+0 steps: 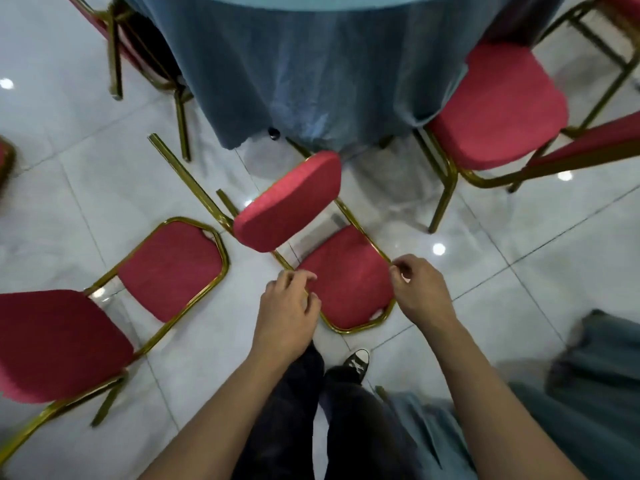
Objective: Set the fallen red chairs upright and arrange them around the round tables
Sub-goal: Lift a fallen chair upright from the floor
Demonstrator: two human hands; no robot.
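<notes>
Chair on its back on the tiled floor, just in front of the round table's blue cloth. Red backrest pad flat on the floor, red seat pad sticking up, gold legs pointing toward the table edge. Left hand at the left side of the backrest's gold frame, fingers curled over the rail; looks like touching, full grip not clear. Right hand at the right side of the same frame, fingers curled, thumb and forefinger close together right at the rail; cannot tell if it actually pinches the rail.

Second fallen chair to the left on the floor, well apart from the table, lying on its back, seat pad raised at the near left.

Upright chair at the table's right edge, seat partly tucked under the cloth. Another upright chair at the table's left edge, mostly gold legs visible.

Person's dark trousers and a black sneaker below the hands. Another blue cloth at the lower right corner.
</notes>
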